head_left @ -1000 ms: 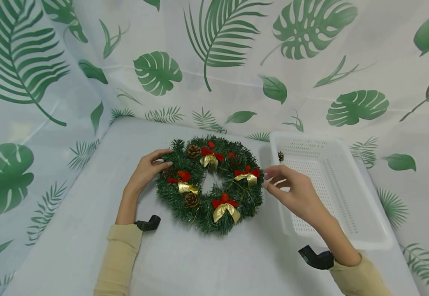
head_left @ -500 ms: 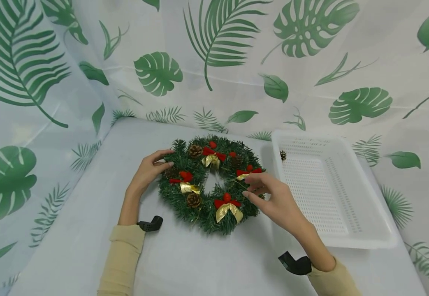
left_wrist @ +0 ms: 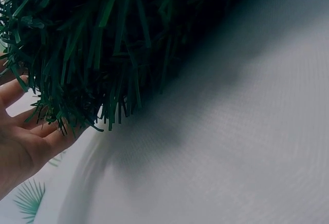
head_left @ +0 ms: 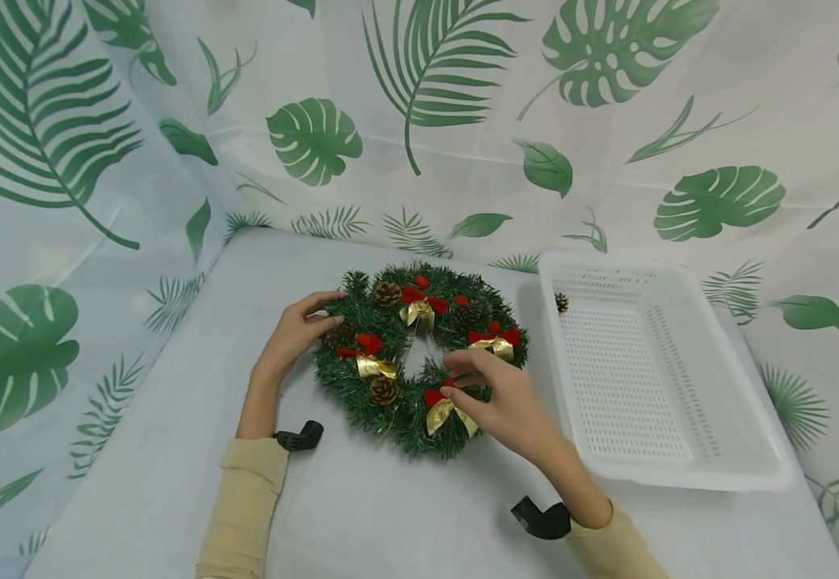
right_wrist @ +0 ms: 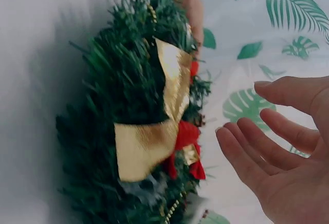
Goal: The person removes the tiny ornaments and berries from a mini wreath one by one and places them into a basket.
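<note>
A green Christmas wreath lies flat on a pale grey bench, a little left of centre, with a white perforated basket just to its right. The wreath carries red-and-gold bows and brown pine cones. One small pine cone sits alone in the basket's far left corner.

The left hand rests against the wreath's left edge, fingers straight and touching the needles, gripping nothing. The right hand hovers over the near right part of the ring, just beside the nearest gold bow. In the right wrist view its grip is apart: fingers loosely spread and empty, close to the bow but not on it.

Risks, as a judgement: a tug on a bow or cone could drag or lift the whole light wreath if the left hand only touches it rather than pinning it down. A wired ornament might tear, shed needles, or bend the branch. A small piece, once freed, could slip from the fingertips and roll off across the bench.

As a ring, the wreath has no long axis. Its face points up at the head camera, and its open centre shows bench through it.
</note>
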A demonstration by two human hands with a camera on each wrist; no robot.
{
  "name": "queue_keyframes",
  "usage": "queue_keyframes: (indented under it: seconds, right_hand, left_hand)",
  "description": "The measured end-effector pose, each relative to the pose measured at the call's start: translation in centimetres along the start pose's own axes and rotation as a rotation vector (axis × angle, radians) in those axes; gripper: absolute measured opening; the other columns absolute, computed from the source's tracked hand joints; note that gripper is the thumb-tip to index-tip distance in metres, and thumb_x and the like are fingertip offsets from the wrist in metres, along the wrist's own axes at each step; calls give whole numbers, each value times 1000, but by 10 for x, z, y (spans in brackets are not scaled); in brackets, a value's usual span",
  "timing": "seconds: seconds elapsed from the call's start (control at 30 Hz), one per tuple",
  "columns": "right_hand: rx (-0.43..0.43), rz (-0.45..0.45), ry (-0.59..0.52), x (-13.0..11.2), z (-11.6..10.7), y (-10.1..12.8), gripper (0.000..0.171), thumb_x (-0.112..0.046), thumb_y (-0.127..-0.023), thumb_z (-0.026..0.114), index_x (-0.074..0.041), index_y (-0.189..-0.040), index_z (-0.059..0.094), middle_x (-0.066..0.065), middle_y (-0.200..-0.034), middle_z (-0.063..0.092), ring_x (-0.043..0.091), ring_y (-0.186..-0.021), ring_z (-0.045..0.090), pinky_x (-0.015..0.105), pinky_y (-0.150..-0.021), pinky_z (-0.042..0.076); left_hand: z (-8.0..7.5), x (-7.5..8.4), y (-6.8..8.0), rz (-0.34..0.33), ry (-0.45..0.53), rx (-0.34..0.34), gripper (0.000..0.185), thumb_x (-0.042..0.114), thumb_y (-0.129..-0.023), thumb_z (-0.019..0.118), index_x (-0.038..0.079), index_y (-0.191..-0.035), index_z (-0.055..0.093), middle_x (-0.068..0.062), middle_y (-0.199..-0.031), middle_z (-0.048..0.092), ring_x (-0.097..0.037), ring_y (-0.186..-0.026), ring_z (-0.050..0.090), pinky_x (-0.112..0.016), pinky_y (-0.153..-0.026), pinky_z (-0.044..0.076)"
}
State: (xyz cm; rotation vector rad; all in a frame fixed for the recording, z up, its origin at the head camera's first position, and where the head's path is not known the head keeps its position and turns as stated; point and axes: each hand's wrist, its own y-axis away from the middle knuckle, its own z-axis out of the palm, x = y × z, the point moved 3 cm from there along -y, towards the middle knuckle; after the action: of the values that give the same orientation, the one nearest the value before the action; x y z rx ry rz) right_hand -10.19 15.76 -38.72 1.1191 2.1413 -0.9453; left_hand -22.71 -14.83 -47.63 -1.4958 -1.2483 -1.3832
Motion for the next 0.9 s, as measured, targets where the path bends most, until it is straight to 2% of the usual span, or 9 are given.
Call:
queue_keyframes:
  seconds: [0.17, 0.47, 0.7, 0.9]
  right_hand:
    - [-7, -71, 41, -2, 16, -6, 41, 4, -86, 80, 0, -124, 65, 16, -115, 71, 31, -100, 72, 41, -84, 61]
    - [-74, -145, 68, -7, 41, -20, 37, -2, -89, 79, 0, -124, 66, 13, -118, 69, 30, -103, 70, 42, -83, 60]
    - [-118, -146, 68, -7, 57, -25, 39, -4, -90, 79, 0, -125, 65, 13, -123, 67, 29, -105, 69, 40, -85, 60]
    - [-149, -135, 108, -6, 67, -25, 38, -6, -91, 78, -2, -126, 64, 11, -126, 65, 27, -114, 66, 42, -92, 58]
  left_hand:
    - [0, 0, 0, -1, -10, 4, 48, 21, -102, 66, 17, -149, 56, -11, -164, 36, -36, -134, 57, -45, -95, 47]
    - [0, -1, 0, -5, -13, 14, 51, 22, -102, 67, 15, -150, 54, -11, -165, 36, -38, -138, 53, -57, -107, 44]
    - [-1, -2, 0, -3, -13, 19, 51, 23, -101, 68, 16, -150, 54, -11, -165, 36, -38, -139, 53, -57, -108, 44]
    - [0, 0, 0, 2, -24, 24, 50, 22, -101, 68, 18, -149, 55, -11, -163, 39, -38, -135, 56, -48, -98, 48]
